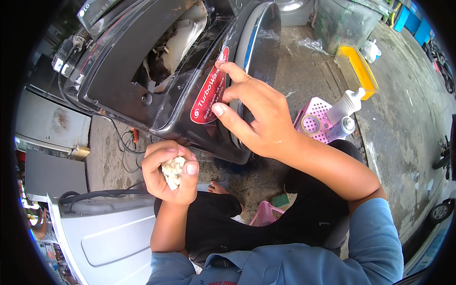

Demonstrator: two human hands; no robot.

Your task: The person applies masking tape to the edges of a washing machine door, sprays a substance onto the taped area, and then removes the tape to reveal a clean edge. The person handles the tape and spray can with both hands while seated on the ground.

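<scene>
My left hand [166, 173] is closed around a crumpled off-white wad [173, 172], which may be cloth or paper; I cannot tell. It is held up just below the near corner of a dark washing machine [107, 71]. A red oval-ended sticker [202, 107] with white print lies along the machine's front panel. Over that sticker is my right hand [256, 104], thumb and fingers apart, the index fingertip at its upper end and the thumb by its lower edge. Above the panel, a hole in the machine's top exposes a dirty white part [183, 42].
To the right stands a pink perforated stool [318, 108] bearing a tape roll [310, 124], a spray can [343, 128] and a white bottle [344, 104]. Beyond are a yellow tub [357, 71] and a grey-green bin [349, 28]. A white appliance panel [114, 242] lies lower left, with cables nearby.
</scene>
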